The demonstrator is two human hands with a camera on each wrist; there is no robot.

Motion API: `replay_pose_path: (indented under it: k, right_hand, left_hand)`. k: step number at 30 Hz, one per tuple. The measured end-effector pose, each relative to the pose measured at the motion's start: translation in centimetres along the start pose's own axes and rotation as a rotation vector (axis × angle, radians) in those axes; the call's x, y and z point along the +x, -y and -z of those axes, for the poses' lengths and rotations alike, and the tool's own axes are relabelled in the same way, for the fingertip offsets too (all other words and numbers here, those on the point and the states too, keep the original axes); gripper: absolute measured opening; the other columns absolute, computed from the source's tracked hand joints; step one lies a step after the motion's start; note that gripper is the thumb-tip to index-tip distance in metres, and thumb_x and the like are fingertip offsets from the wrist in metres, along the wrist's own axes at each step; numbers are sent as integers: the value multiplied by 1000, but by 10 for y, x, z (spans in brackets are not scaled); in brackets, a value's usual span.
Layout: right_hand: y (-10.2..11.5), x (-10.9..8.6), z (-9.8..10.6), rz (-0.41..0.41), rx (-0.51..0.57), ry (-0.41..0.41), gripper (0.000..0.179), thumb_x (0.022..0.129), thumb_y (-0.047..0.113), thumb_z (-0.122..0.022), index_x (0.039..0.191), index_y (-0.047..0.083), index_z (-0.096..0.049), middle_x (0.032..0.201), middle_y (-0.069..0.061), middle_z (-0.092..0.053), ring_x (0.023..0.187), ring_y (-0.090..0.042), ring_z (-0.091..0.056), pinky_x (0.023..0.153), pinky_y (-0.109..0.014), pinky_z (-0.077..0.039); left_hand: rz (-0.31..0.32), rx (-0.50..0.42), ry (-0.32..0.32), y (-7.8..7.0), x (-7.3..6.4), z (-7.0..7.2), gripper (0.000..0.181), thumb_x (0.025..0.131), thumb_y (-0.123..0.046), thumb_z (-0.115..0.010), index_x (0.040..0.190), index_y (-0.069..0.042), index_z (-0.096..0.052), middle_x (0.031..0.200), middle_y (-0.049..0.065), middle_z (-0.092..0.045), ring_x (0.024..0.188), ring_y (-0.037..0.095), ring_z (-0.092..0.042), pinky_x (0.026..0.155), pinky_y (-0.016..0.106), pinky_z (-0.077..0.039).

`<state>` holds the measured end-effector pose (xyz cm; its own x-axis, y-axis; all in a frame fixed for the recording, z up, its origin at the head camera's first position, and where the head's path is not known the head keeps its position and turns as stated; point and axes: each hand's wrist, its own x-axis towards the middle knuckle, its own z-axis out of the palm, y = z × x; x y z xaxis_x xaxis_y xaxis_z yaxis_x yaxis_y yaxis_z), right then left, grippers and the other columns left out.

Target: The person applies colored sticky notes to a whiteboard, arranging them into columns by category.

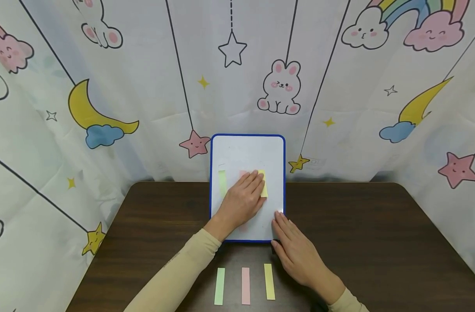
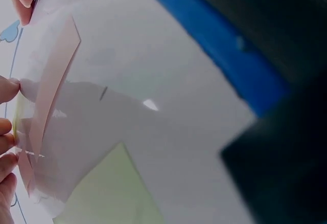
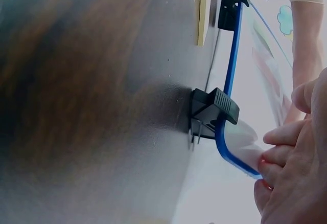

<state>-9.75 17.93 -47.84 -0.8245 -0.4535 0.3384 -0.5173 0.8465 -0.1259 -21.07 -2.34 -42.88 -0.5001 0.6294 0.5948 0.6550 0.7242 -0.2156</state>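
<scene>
A whiteboard (image 1: 247, 149) with a blue frame stands on the table, bearing a green strip (image 1: 222, 182), a pink strip (image 1: 243, 173) and a yellow strip (image 1: 264, 186). With straight fingers, my left hand (image 1: 243, 197) presses on the board at the yellow strip's left side, covering most of the pink one. In the left wrist view the pink strip (image 2: 56, 81) and green strip (image 2: 112, 191) show on the board's surface. My right hand (image 1: 297, 251) rests its extended fingers against the lower right corner of the board.
On the table in front of the board lie another green strip (image 1: 219, 286), pink strip (image 1: 246, 286) and yellow strip (image 1: 269, 281). Black clips (image 3: 214, 109) grip the board's lower edge. A patterned curtain (image 1: 151, 86) hangs behind the table (image 1: 163, 208).
</scene>
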Motion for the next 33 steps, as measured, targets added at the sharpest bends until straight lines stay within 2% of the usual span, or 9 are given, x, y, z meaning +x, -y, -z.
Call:
replay_pose_path:
  k: [11,20,30,33]
  right_hand:
    - [0,-1,1,-7,26,6,56,100,33,-51,148,5,-41,161,-10,-30,148,-25,-34,122,-14,9]
    - [-1,-3,0,5,22,-20,56,99,32,-53,147,4,-42,160,-11,-32,146,-27,-36,122,-14,8]
    - [0,-2,1,-7,32,-13,56,99,33,-53,148,6,-42,160,-9,-32,147,-25,-36,122,-14,6]
    - [0,-2,2,-7,40,-12,56,99,33,-52,148,6,-42,160,-9,-32,147,-25,-36,121,-12,7]
  left_hand:
    - [-29,-1,-22,-5,-9,0,43,93,-35,-64,126,-7,-66,136,9,-63,132,24,-55,116,37,-40]
    - [-56,30,8,-10,-16,0,45,92,-36,-65,127,-7,-66,136,8,-62,133,24,-55,116,37,-40]
    - [-63,63,-2,-11,-18,1,44,94,-34,-62,128,-7,-65,136,8,-62,132,23,-56,116,37,-41]
    - [-49,46,0,-11,-18,1,43,94,-33,-62,128,-7,-65,137,8,-62,132,24,-55,116,37,-40]
